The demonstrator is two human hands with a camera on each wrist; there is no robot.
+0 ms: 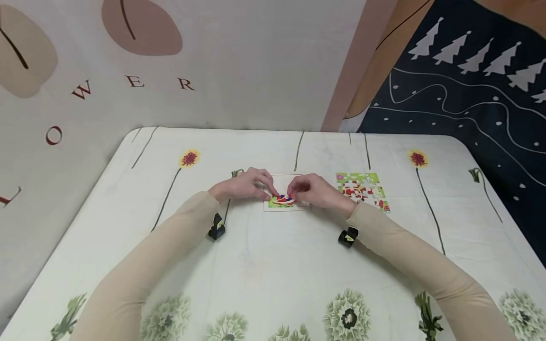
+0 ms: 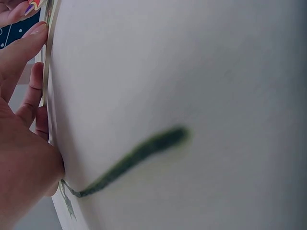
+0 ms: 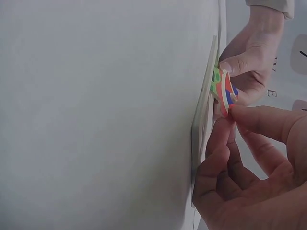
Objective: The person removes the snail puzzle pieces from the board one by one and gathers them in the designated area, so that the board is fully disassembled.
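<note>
A pale flat puzzle board (image 1: 279,182) lies mid-table, with colourful jigsaw pieces (image 1: 281,201) at its near left corner. They show green, red, white and blue. My right hand (image 1: 317,190) pinches a red and blue puzzle piece (image 3: 227,98) between thumb and index finger, its other fingers curled beneath. In the right wrist view this piece tilts up from the board. My left hand (image 1: 246,184) lies at the board's left edge, its thumb and index finger touching the pieces there. Fingers hide part of the pieces and the join between them.
To the right of the board lies a group of puzzle pieces (image 1: 362,185), partly behind the right wrist. A white cloth printed with flowers covers the table (image 1: 256,265). Behind it hangs a pale printed curtain (image 1: 256,71), with a dark tree-patterned one (image 1: 460,94) at right.
</note>
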